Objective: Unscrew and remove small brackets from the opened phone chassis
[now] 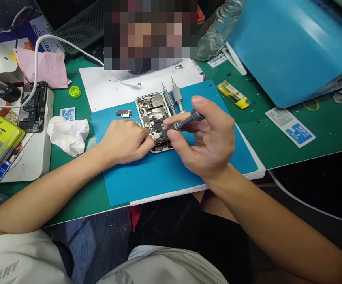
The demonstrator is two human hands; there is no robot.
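An opened smartphone [155, 112], its inner parts bare, lies on the blue mat [147, 177]. My right hand [209, 138] grips a grey precision screwdriver [181, 123] over the phone's lower half; the tip is hidden by the fingers. Against the phone's lower left edge rests my left hand [126, 142], fingers curled in; whether anything is between them cannot be seen. Two more grey screwdrivers [172, 94] lie just beyond the phone, to its right. A small black-and-silver phone part [123, 113] sits on the mat left of the phone.
At left are a crumpled tissue [68, 136], a second opened phone [34, 106] on a white box and a yellow battery pack [0, 142]. A white cable [70, 41] arches over the back. A blue box [289, 47], a glass jar [220, 29] and a yellow packet [233, 94] stand or lie right.
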